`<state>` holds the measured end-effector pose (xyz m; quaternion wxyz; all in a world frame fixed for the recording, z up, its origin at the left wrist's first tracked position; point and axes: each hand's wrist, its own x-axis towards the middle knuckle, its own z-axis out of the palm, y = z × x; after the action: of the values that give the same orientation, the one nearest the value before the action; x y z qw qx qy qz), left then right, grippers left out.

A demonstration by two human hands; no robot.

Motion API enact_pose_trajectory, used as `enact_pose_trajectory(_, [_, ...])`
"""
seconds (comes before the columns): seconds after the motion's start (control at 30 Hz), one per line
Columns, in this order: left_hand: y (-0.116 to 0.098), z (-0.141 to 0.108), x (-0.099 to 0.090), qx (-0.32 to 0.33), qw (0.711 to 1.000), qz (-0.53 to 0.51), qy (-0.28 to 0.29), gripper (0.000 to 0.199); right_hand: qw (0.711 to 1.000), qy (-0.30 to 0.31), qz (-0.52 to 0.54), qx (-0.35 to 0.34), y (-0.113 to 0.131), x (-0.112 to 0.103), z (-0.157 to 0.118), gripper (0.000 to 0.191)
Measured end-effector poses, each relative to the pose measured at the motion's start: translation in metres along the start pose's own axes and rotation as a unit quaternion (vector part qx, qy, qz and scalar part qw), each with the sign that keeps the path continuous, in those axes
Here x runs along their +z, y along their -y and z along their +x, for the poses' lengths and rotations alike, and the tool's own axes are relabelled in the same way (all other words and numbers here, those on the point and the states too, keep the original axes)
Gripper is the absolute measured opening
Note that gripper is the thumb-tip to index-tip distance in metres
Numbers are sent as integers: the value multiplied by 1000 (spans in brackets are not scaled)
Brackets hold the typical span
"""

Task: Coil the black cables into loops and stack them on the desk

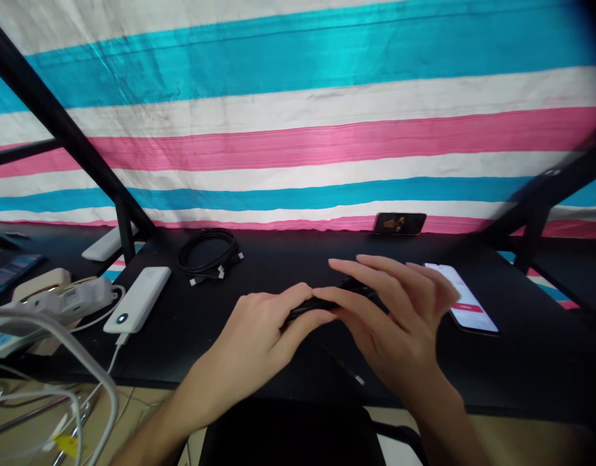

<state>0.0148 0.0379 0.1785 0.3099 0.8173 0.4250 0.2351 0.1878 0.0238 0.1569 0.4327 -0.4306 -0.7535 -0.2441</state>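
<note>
A black cable is gathered between my two hands over the middle of the black table. My left hand is closed around one end of the bundle. On the other side, my right hand pinches it between thumb and index finger, with the remaining fingers raised and spread. One loose cable end with a metal plug hangs below the right hand. Most of the cable is hidden by my fingers. Farther back on the left lies a coiled black cable with several plugs at its front.
A white power bank with a cable plugged in lies left. A lit phone lies right; another phone leans at the back. Power strips and white cords crowd the left edge. Black frame bars flank the striped sheet.
</note>
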Motion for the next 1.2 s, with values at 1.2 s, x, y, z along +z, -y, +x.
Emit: enact_pose_trajectory(1.2, [18,-13,34,-40,769,-549,-326,28,488,125,677,537,8,39,-87,68])
